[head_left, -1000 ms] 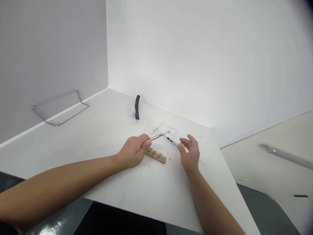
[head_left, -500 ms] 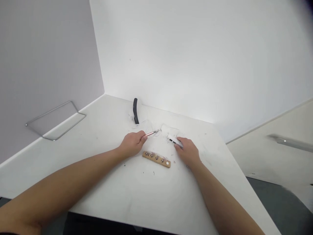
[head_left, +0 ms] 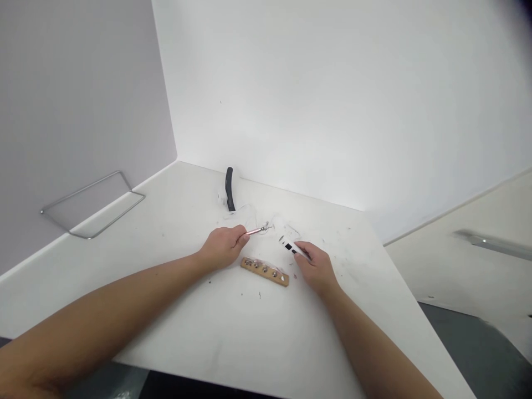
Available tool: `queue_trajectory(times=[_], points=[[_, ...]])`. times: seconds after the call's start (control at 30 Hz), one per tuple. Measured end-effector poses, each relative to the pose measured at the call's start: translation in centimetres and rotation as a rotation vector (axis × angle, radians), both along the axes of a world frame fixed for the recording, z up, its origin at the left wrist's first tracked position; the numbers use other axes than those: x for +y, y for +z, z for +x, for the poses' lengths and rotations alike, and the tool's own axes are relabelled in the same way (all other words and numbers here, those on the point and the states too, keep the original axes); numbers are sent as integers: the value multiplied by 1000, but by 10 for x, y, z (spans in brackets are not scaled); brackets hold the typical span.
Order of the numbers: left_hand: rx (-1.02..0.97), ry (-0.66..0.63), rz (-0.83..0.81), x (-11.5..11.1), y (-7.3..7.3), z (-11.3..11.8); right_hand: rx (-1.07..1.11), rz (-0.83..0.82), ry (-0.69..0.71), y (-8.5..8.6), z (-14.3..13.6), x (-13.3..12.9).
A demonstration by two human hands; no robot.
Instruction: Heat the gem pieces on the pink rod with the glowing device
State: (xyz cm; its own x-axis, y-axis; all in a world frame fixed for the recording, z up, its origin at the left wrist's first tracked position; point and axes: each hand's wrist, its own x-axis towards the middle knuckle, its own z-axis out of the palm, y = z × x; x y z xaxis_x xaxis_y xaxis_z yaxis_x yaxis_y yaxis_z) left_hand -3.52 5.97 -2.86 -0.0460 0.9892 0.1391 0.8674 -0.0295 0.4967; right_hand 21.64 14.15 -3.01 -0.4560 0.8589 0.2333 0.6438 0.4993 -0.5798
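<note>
Slim pink metal-tipped tool (head_left: pixel 254 231), slanted, white device (head_left: pixel 288 245) with black panels, tilted near it

Pink-handled tool (head_left: pixel 254 231) in left hand (head_left: pixel 223 247), white device (head_left: pixel 290 246) in right (head_left: pixel 317 267).

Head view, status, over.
Left hand gripping pink metal-tipped tool. Right hand gripping white device. Wooden strip nearer the wearer, between both hands.
</note>
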Motion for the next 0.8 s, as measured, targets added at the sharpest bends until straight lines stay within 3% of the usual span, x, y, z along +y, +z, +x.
queue_trajectory(times=[0.3, 0.8], points=[[-13, -32, 12, -2, 4, -1, 62, -27, 44, 3, -1, 0], [-56, -80, 47, -1, 1, -4, 193, -19, 174, -6, 5, 6]])
